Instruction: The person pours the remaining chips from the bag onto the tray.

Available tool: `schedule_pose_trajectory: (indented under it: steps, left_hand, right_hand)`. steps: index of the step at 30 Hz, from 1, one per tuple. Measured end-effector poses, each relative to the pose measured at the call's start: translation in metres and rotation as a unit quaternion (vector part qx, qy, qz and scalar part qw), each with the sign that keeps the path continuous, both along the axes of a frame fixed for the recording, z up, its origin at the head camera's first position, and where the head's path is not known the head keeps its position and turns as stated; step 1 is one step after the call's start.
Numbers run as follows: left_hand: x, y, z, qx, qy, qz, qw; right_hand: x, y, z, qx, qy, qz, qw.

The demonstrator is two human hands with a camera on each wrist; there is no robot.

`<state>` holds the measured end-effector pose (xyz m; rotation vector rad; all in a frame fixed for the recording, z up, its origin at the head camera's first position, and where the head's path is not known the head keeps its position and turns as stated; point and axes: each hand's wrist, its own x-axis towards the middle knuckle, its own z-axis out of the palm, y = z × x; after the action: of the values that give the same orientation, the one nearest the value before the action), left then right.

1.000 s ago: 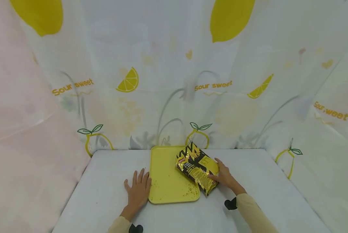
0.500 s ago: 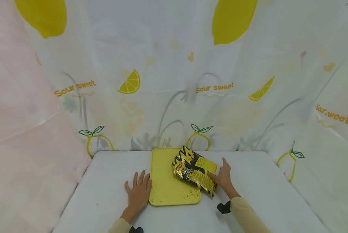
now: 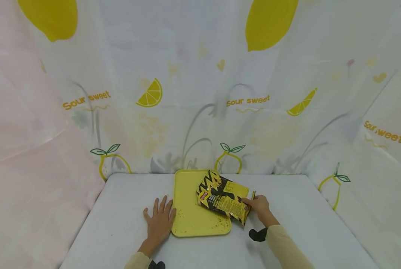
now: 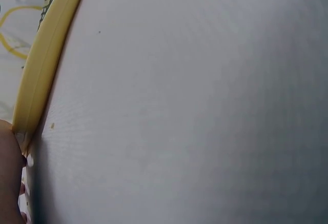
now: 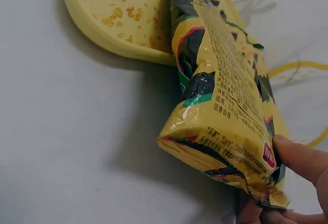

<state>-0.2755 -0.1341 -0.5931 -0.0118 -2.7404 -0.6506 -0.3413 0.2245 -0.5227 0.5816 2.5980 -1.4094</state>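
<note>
A black-and-yellow snack bag (image 3: 220, 196) lies slanted over the right side of a yellow tray (image 3: 187, 218), its lower right end past the tray's edge. My right hand (image 3: 261, 210) pinches that end. In the right wrist view, the thumb lies on top of the bag (image 5: 228, 90) and the other fingers are beneath its corner. My left hand (image 3: 158, 223) rests with spread fingers on the table against the tray's left edge. Only the tray's side (image 4: 43, 65) and a bit of that hand (image 4: 7, 178) show in the left wrist view.
Orange-brown crumbs (image 5: 130, 14) lie in the tray's near right corner. The white table (image 3: 120, 209) backs onto a hanging cloth (image 3: 187, 123) with lemon prints.
The bag has turned and shifted slightly left over the tray. My right hand's fingers, spread half a second ago, have closed on the bag's end. The left hand has stayed still.
</note>
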Motion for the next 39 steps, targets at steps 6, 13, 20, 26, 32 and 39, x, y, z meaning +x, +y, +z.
schedule_pose_trajectory:
  steps: [6,13,20,26,32,39]
  left_hand:
    - [0.000,0.000,0.001,-0.009,0.026,-0.002,0.9996]
    - [-0.007,-0.002,0.006,-0.019,0.024,-0.001,0.9995]
    - [-0.006,-0.002,0.009,-0.014,-0.015,-0.006,0.9998]
    - [-0.007,-0.003,0.009,-0.017,-0.014,-0.005,0.9997]
    - [-0.005,-0.003,0.008,-0.012,0.000,-0.003,0.9999]
    - [-0.001,-0.002,0.004,-0.003,0.000,-0.005,1.0000]
  right_hand:
    - [-0.004,-0.001,-0.007,-0.123,0.019,0.007,0.992]
    - [-0.012,-0.008,-0.007,-0.263,0.013,0.003,0.965]
    - [-0.007,-0.011,-0.008,-0.290,-0.003,0.010,0.957]
    - [-0.006,-0.014,-0.010,-0.270,-0.002,0.013,0.963]
    - [0.000,-0.017,-0.014,-0.250,0.018,0.034,0.968]
    - [0.010,-0.024,-0.023,-0.163,0.056,0.038,0.984]
